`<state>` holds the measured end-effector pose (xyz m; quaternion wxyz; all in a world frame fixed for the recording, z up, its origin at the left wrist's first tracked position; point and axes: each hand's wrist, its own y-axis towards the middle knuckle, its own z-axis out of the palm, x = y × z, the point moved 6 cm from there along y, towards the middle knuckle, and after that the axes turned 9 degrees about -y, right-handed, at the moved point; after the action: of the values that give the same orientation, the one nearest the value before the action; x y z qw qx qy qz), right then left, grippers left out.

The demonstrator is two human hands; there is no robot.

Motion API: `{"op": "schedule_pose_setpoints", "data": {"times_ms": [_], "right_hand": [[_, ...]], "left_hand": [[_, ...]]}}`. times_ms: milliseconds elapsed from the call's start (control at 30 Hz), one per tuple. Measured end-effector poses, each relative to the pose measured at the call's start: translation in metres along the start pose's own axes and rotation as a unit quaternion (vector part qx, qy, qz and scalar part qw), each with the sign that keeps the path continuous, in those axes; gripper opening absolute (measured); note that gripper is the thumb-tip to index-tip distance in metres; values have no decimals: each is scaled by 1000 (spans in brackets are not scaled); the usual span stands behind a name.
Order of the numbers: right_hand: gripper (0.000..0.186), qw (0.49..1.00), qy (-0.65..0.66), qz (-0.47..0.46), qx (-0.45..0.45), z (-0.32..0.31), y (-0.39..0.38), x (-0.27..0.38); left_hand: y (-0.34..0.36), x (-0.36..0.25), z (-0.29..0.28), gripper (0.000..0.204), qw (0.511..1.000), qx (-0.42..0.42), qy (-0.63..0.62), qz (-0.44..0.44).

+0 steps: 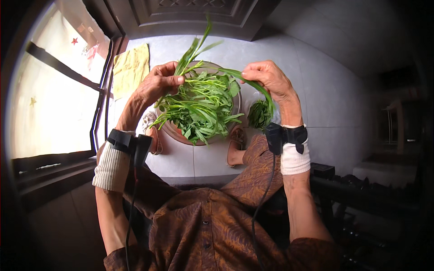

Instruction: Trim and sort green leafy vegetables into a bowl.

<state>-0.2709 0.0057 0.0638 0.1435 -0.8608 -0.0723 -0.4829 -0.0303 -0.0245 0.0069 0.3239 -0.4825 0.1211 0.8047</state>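
Observation:
My left hand (158,83) is closed, thumb against fingers, round a sprig of leafy greens (191,55) that looks like water spinach; its narrow leaves point up and away. My right hand (270,79) pinches a long green strand (236,72), whose leafy end (266,94) droops below the fingers. This strand stretches across from near the sprig. Beneath both hands, a heap of cut greens (203,106) fills a round brownish basin (170,130) on the floor. Some stems hang over the basin's rim.
A smaller bunch of greens (259,114) lies right of the basin, by clear plastic. My feet in patterned slippers (238,135) flank the basin. At the left are a yellow cloth (131,70) and a bright glazed door (58,99); a dark panelled door (194,20) stands ahead.

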Motion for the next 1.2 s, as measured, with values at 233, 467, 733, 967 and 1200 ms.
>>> {"op": "schedule_pose_setpoints", "data": {"times_ms": [233,467,733,967,1200], "right_hand": [[21,983,174,-10,53,4,-6,1],[23,974,216,-14,68,3,-3,-3],[25,973,217,-23,75,3,-6,1],[29,970,229,-33,71,-1,-8,4],[29,966,250,14,-57,-25,-7,-6]], "left_hand": [[1,9,-7,12,1000,-19,4,2],[2,12,-14,10,998,-18,48,23],[2,13,-8,8,998,-31,51,12],[3,19,-12,11,999,-11,45,-2],[1,18,-6,14,999,-6,10,-37]]}}
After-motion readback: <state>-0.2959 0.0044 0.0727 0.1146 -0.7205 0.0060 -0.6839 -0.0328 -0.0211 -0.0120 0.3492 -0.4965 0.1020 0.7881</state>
